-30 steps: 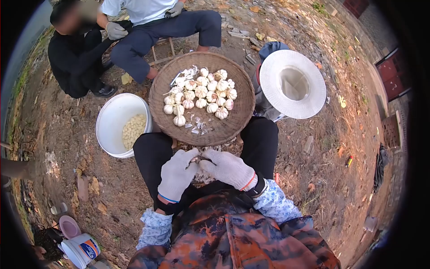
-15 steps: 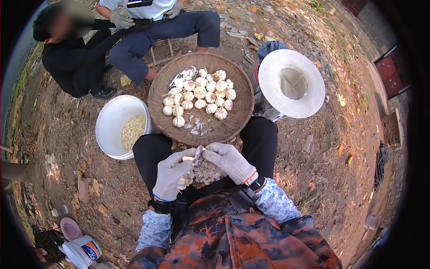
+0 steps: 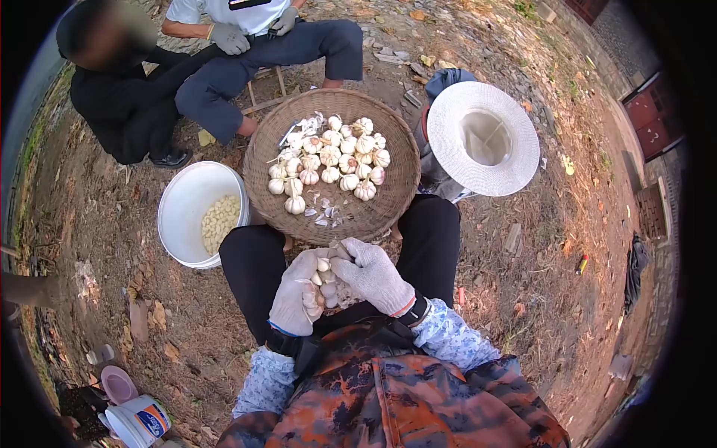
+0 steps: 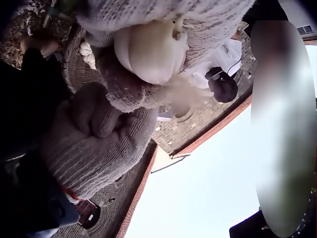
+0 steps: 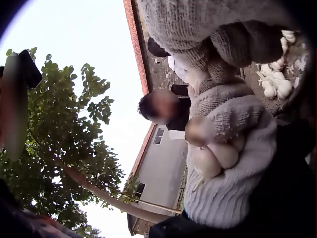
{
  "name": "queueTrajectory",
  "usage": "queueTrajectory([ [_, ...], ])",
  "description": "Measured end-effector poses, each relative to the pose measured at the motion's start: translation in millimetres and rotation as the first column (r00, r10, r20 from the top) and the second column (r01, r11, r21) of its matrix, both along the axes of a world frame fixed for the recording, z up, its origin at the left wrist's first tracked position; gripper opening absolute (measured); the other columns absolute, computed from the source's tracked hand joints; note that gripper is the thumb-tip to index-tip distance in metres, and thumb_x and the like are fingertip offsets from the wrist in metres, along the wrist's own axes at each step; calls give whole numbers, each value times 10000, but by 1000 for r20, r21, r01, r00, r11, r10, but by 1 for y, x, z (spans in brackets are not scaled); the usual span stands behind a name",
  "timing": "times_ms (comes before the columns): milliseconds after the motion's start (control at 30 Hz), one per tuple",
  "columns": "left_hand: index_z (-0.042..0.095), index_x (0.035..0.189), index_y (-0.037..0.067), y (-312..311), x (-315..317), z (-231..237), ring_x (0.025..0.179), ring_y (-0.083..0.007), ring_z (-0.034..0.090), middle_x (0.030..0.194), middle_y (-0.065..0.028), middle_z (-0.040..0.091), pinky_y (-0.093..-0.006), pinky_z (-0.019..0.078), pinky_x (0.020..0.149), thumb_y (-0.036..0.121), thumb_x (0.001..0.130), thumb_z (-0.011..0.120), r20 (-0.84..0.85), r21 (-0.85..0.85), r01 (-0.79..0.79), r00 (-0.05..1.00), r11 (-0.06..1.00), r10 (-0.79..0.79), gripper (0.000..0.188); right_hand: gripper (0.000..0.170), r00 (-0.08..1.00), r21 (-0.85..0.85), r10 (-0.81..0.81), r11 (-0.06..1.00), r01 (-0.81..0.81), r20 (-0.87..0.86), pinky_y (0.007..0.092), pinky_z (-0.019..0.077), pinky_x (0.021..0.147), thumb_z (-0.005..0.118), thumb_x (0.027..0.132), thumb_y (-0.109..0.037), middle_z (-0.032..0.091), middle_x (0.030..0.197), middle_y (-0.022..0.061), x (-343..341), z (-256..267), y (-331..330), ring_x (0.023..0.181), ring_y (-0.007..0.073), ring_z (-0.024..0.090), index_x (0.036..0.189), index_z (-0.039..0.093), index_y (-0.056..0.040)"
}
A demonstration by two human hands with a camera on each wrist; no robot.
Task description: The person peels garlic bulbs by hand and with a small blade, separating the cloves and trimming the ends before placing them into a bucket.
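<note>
Several garlic cloves (image 3: 318, 279) sit in my gloved left hand (image 3: 293, 299), whose fingers curl around them. A large pale clove (image 4: 151, 52) shows close up in the left wrist view, under the fingers. My gloved right hand (image 3: 379, 278) meets the left at its fingertips, thumb and fingers pinching a blurred, pale, papery strip of garlic skin (image 4: 188, 96). In the right wrist view, more cloves (image 5: 218, 157) lie against the left palm, partly covered by its fingers. Just beyond the hands, a round wicker basket (image 3: 403, 187) rests across the knees, holding garlic bulbs (image 3: 329, 155) and loose peel.
Left of the basket stands a white bucket (image 3: 173, 196) with peeled cloves (image 3: 220, 219) inside. To the right is a white brimmed hat (image 3: 515, 134). Two people sit beyond the basket, one wearing gloves (image 3: 228, 37). Another bucket (image 3: 142, 420) lies at lower left.
Half a second ago the left hand was turned with a pale clove up at its fingertips; now it has rolled to show cloves in its palm. The right hand stays close beside it.
</note>
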State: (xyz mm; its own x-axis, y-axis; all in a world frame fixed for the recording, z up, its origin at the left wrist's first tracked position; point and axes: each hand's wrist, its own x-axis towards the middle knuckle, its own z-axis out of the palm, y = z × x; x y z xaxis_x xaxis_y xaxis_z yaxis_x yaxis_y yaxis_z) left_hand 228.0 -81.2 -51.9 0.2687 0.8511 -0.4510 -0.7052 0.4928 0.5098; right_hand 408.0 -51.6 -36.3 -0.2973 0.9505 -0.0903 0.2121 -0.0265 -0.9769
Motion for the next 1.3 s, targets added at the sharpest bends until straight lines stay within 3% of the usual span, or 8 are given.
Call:
queueTrajectory([
  [100, 611, 1284, -21, 8, 2, 7, 711, -126, 665, 964, -77, 679, -244, 549, 549, 265, 1084, 577, 177, -9, 123, 977, 992, -119, 351, 157, 993, -183, -16, 983, -5, -117, 278, 457, 598, 626, 998, -183, 595, 722, -10, 3, 6, 1, 667, 63, 530, 965, 624, -30],
  [167, 632, 1290, 14, 11, 20, 28, 580, -114, 586, 883, -44, 648, -247, 516, 502, 329, 1111, 480, -432, 7, -5, 902, 1000, 7, 393, 149, 995, -236, -28, 972, 6, -93, 270, 450, 574, 629, 1004, -179, 597, 734, -13, 5, 13, 1, 644, 58, 523, 968, 621, -34],
  [367, 616, 1307, -18, 7, 12, 22, 571, -104, 579, 862, -32, 641, -227, 488, 495, 296, 1098, 501, -582, 9, 142, 805, 990, -111, 395, 152, 986, -120, -31, 993, 11, -165, 258, 400, 479, 638, 1011, -188, 584, 727, -16, -5, 3, -3, 553, 42, 497, 980, 631, -39],
  [567, 617, 1290, -15, 4, -16, -3, 644, -93, 582, 842, -3, 619, -260, 472, 547, 371, 1086, 540, -47, 82, -3, 999, 997, 7, 443, 121, 696, -555, -215, 773, -307, -685, 209, 341, 482, 680, 974, -146, 585, 745, -19, 23, 9, 4, 521, 38, 454, 1032, 666, -40],
  [833, 631, 1241, 42, 22, -48, 13, 603, -71, 534, 834, 15, 610, -266, 457, 531, 396, 1092, 545, -179, -89, -180, 970, 980, 162, 394, 314, 961, 237, -75, 971, 10, 265, 327, 481, 677, 669, 884, -117, 602, 755, 34, 30, -50, 4, 705, 151, 552, 1176, 655, -1],
  [900, 627, 1220, 27, 39, -142, -40, 557, -81, 528, 810, -11, 617, -249, 456, 514, 509, 1069, 557, 52, 161, -202, 979, 966, 196, 510, 288, 970, 13, 27, 999, -31, 240, 321, 475, 667, 679, 902, -155, 570, 735, 41, 32, -27, 2, 710, 121, 535, 1137, 649, 9],
  [967, 637, 1129, 45, 53, -157, -16, 573, -124, 564, 746, -40, 622, -267, 513, 542, 598, 1017, 597, -419, 136, -672, 627, 728, 657, 566, 251, 976, -176, 56, 984, -18, 212, 315, 463, 648, 686, 919, -185, 553, 721, 33, 34, -22, 2, 691, 108, 503, 1076, 651, 8],
  [1300, 618, 1290, 17, 28, -165, -22, 769, -172, 662, 1006, -97, 671, -307, 586, 618, 327, 1065, 594, -369, 14, -650, 702, 759, 608, 384, 318, 983, -216, 72, 976, -35, 166, 323, 517, 721, 713, 931, -225, 684, 830, 92, 23, -18, -1, 750, 126, 599, 1162, 692, -7],
])
